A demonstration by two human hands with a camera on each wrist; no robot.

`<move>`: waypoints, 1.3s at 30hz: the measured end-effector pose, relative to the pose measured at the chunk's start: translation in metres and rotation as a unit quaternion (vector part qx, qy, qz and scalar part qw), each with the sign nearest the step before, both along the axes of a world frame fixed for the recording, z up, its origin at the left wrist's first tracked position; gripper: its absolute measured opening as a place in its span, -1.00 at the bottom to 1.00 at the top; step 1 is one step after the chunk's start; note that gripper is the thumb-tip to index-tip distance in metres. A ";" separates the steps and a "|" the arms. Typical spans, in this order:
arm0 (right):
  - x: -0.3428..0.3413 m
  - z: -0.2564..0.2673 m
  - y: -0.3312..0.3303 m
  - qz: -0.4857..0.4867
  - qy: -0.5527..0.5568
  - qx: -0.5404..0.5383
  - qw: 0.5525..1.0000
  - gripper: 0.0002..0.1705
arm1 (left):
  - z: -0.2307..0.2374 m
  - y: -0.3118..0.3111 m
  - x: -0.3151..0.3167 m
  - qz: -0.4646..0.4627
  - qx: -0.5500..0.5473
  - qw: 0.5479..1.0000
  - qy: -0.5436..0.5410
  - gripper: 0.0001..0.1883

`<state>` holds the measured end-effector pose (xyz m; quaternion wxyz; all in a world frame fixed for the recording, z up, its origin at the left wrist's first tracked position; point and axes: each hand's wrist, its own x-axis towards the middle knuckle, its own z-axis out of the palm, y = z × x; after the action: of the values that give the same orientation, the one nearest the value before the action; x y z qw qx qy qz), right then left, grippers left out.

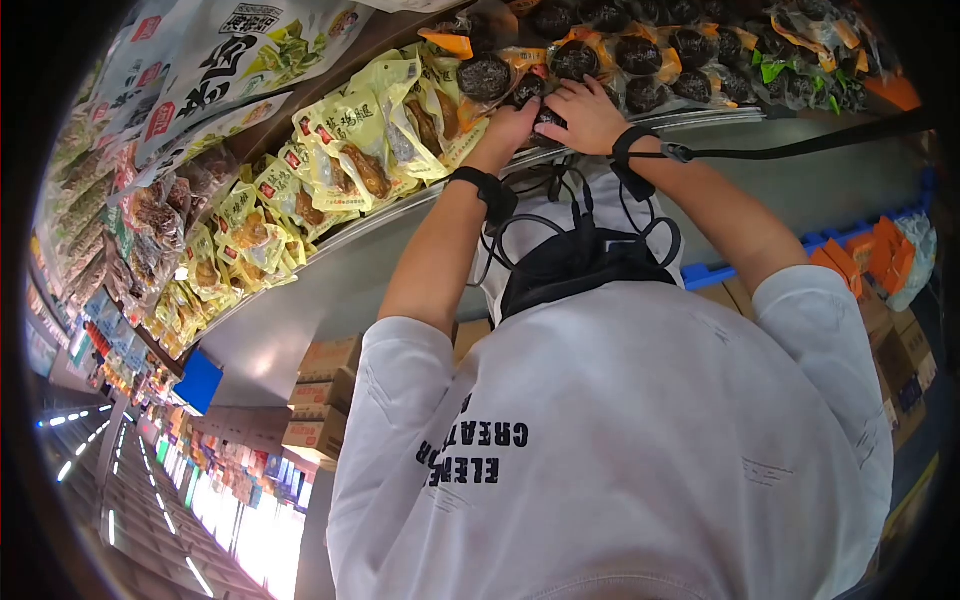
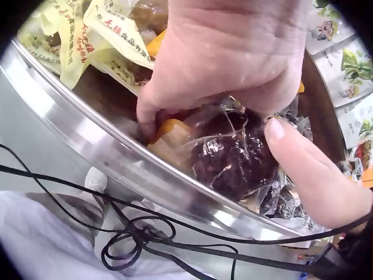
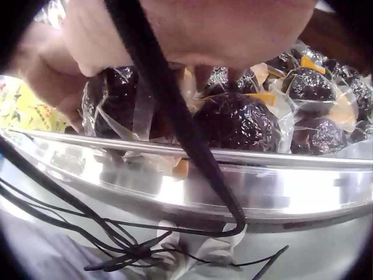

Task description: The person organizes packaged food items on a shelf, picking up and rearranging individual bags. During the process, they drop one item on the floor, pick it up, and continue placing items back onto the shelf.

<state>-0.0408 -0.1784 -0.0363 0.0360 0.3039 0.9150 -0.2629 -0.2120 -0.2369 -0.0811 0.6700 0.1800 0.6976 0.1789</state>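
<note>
In the head view, my left hand (image 1: 508,132) and right hand (image 1: 590,115) meet at the shelf's front edge over one dark, round, glossy food packet (image 1: 548,118). Clear plastic wraps the packet (image 2: 233,160), and an orange patch shows at its side in the left wrist view. The left hand (image 2: 230,55) curls over it from above, fingertips down by the orange part. From the other side, the right thumb (image 2: 291,146) presses its dark surface. In the right wrist view, the right hand (image 3: 192,32) arches over the dark packets, its fingertips mostly hidden.
More dark packets (image 1: 640,55) line the shelf to the right. Yellow bags (image 1: 350,150) of chicken legs stand on the left, beside large white bags (image 1: 220,80). A metal rail (image 3: 262,157) edges the shelf. Black cables (image 1: 545,225) hang below the wrists; cartons (image 1: 320,400) are stacked beneath.
</note>
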 end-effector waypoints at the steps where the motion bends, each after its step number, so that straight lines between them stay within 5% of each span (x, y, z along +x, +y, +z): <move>1: 0.001 0.000 0.000 0.008 0.004 0.013 1.000 -0.37 | -0.001 0.002 0.001 -0.041 0.026 0.997 0.060 -0.38; 5: 0.000 0.003 0.004 0.028 -0.009 0.018 0.999 -0.26 | -0.006 0.001 0.003 -0.069 0.097 0.980 0.158 -0.36; 8: -0.014 0.008 0.005 0.058 -0.074 0.031 0.995 -0.25 | -0.017 -0.006 -0.007 -0.380 0.319 0.817 0.294 -0.47; 14: -0.009 -0.003 -0.003 0.052 -0.073 0.100 0.991 -0.29 | -0.033 -0.025 0.002 -0.287 0.248 0.880 0.286 -0.41; 17: -0.008 0.000 -0.010 0.022 -0.048 0.118 0.992 -0.30 | 0.028 -0.022 0.002 -0.253 0.194 0.909 0.268 -0.31; 20: -0.001 0.004 -0.018 -0.002 0.024 0.148 0.989 -0.32 | 0.032 -0.013 -0.003 -0.241 0.154 0.933 0.219 -0.23; 22: 0.006 0.014 -0.020 -0.018 0.042 0.114 0.992 -0.34 | -0.017 -0.012 -0.007 -0.287 0.163 0.923 0.200 -0.22; 24: 0.008 0.017 -0.020 -0.023 0.049 0.091 0.994 -0.36 | -0.015 0.000 -0.010 -0.333 0.180 0.908 0.182 -0.20; 26: 0.007 0.019 -0.020 -0.062 0.026 -0.050 0.996 -0.37 | -0.001 0.009 -0.015 -0.280 0.090 0.955 0.040 -0.31; 29: 0.004 0.022 -0.016 -0.057 0.055 -0.050 0.996 -0.34 | 0.035 0.007 -0.012 -0.249 0.109 0.957 0.103 -0.35; 35: 0.003 0.018 -0.014 -0.043 0.052 -0.053 0.996 -0.47 | -0.011 -0.019 -0.006 -0.123 0.238 0.959 0.096 -0.35; 39: -0.004 0.020 0.000 -0.041 -0.014 -0.079 0.996 -0.47 | 0.033 -0.003 -0.001 -0.198 0.213 0.945 0.152 -0.42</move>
<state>-0.0450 -0.1786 -0.0167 0.0614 0.3411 0.8776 -0.3313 -0.2130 -0.2396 -0.0486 0.5242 0.4776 0.6872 0.1576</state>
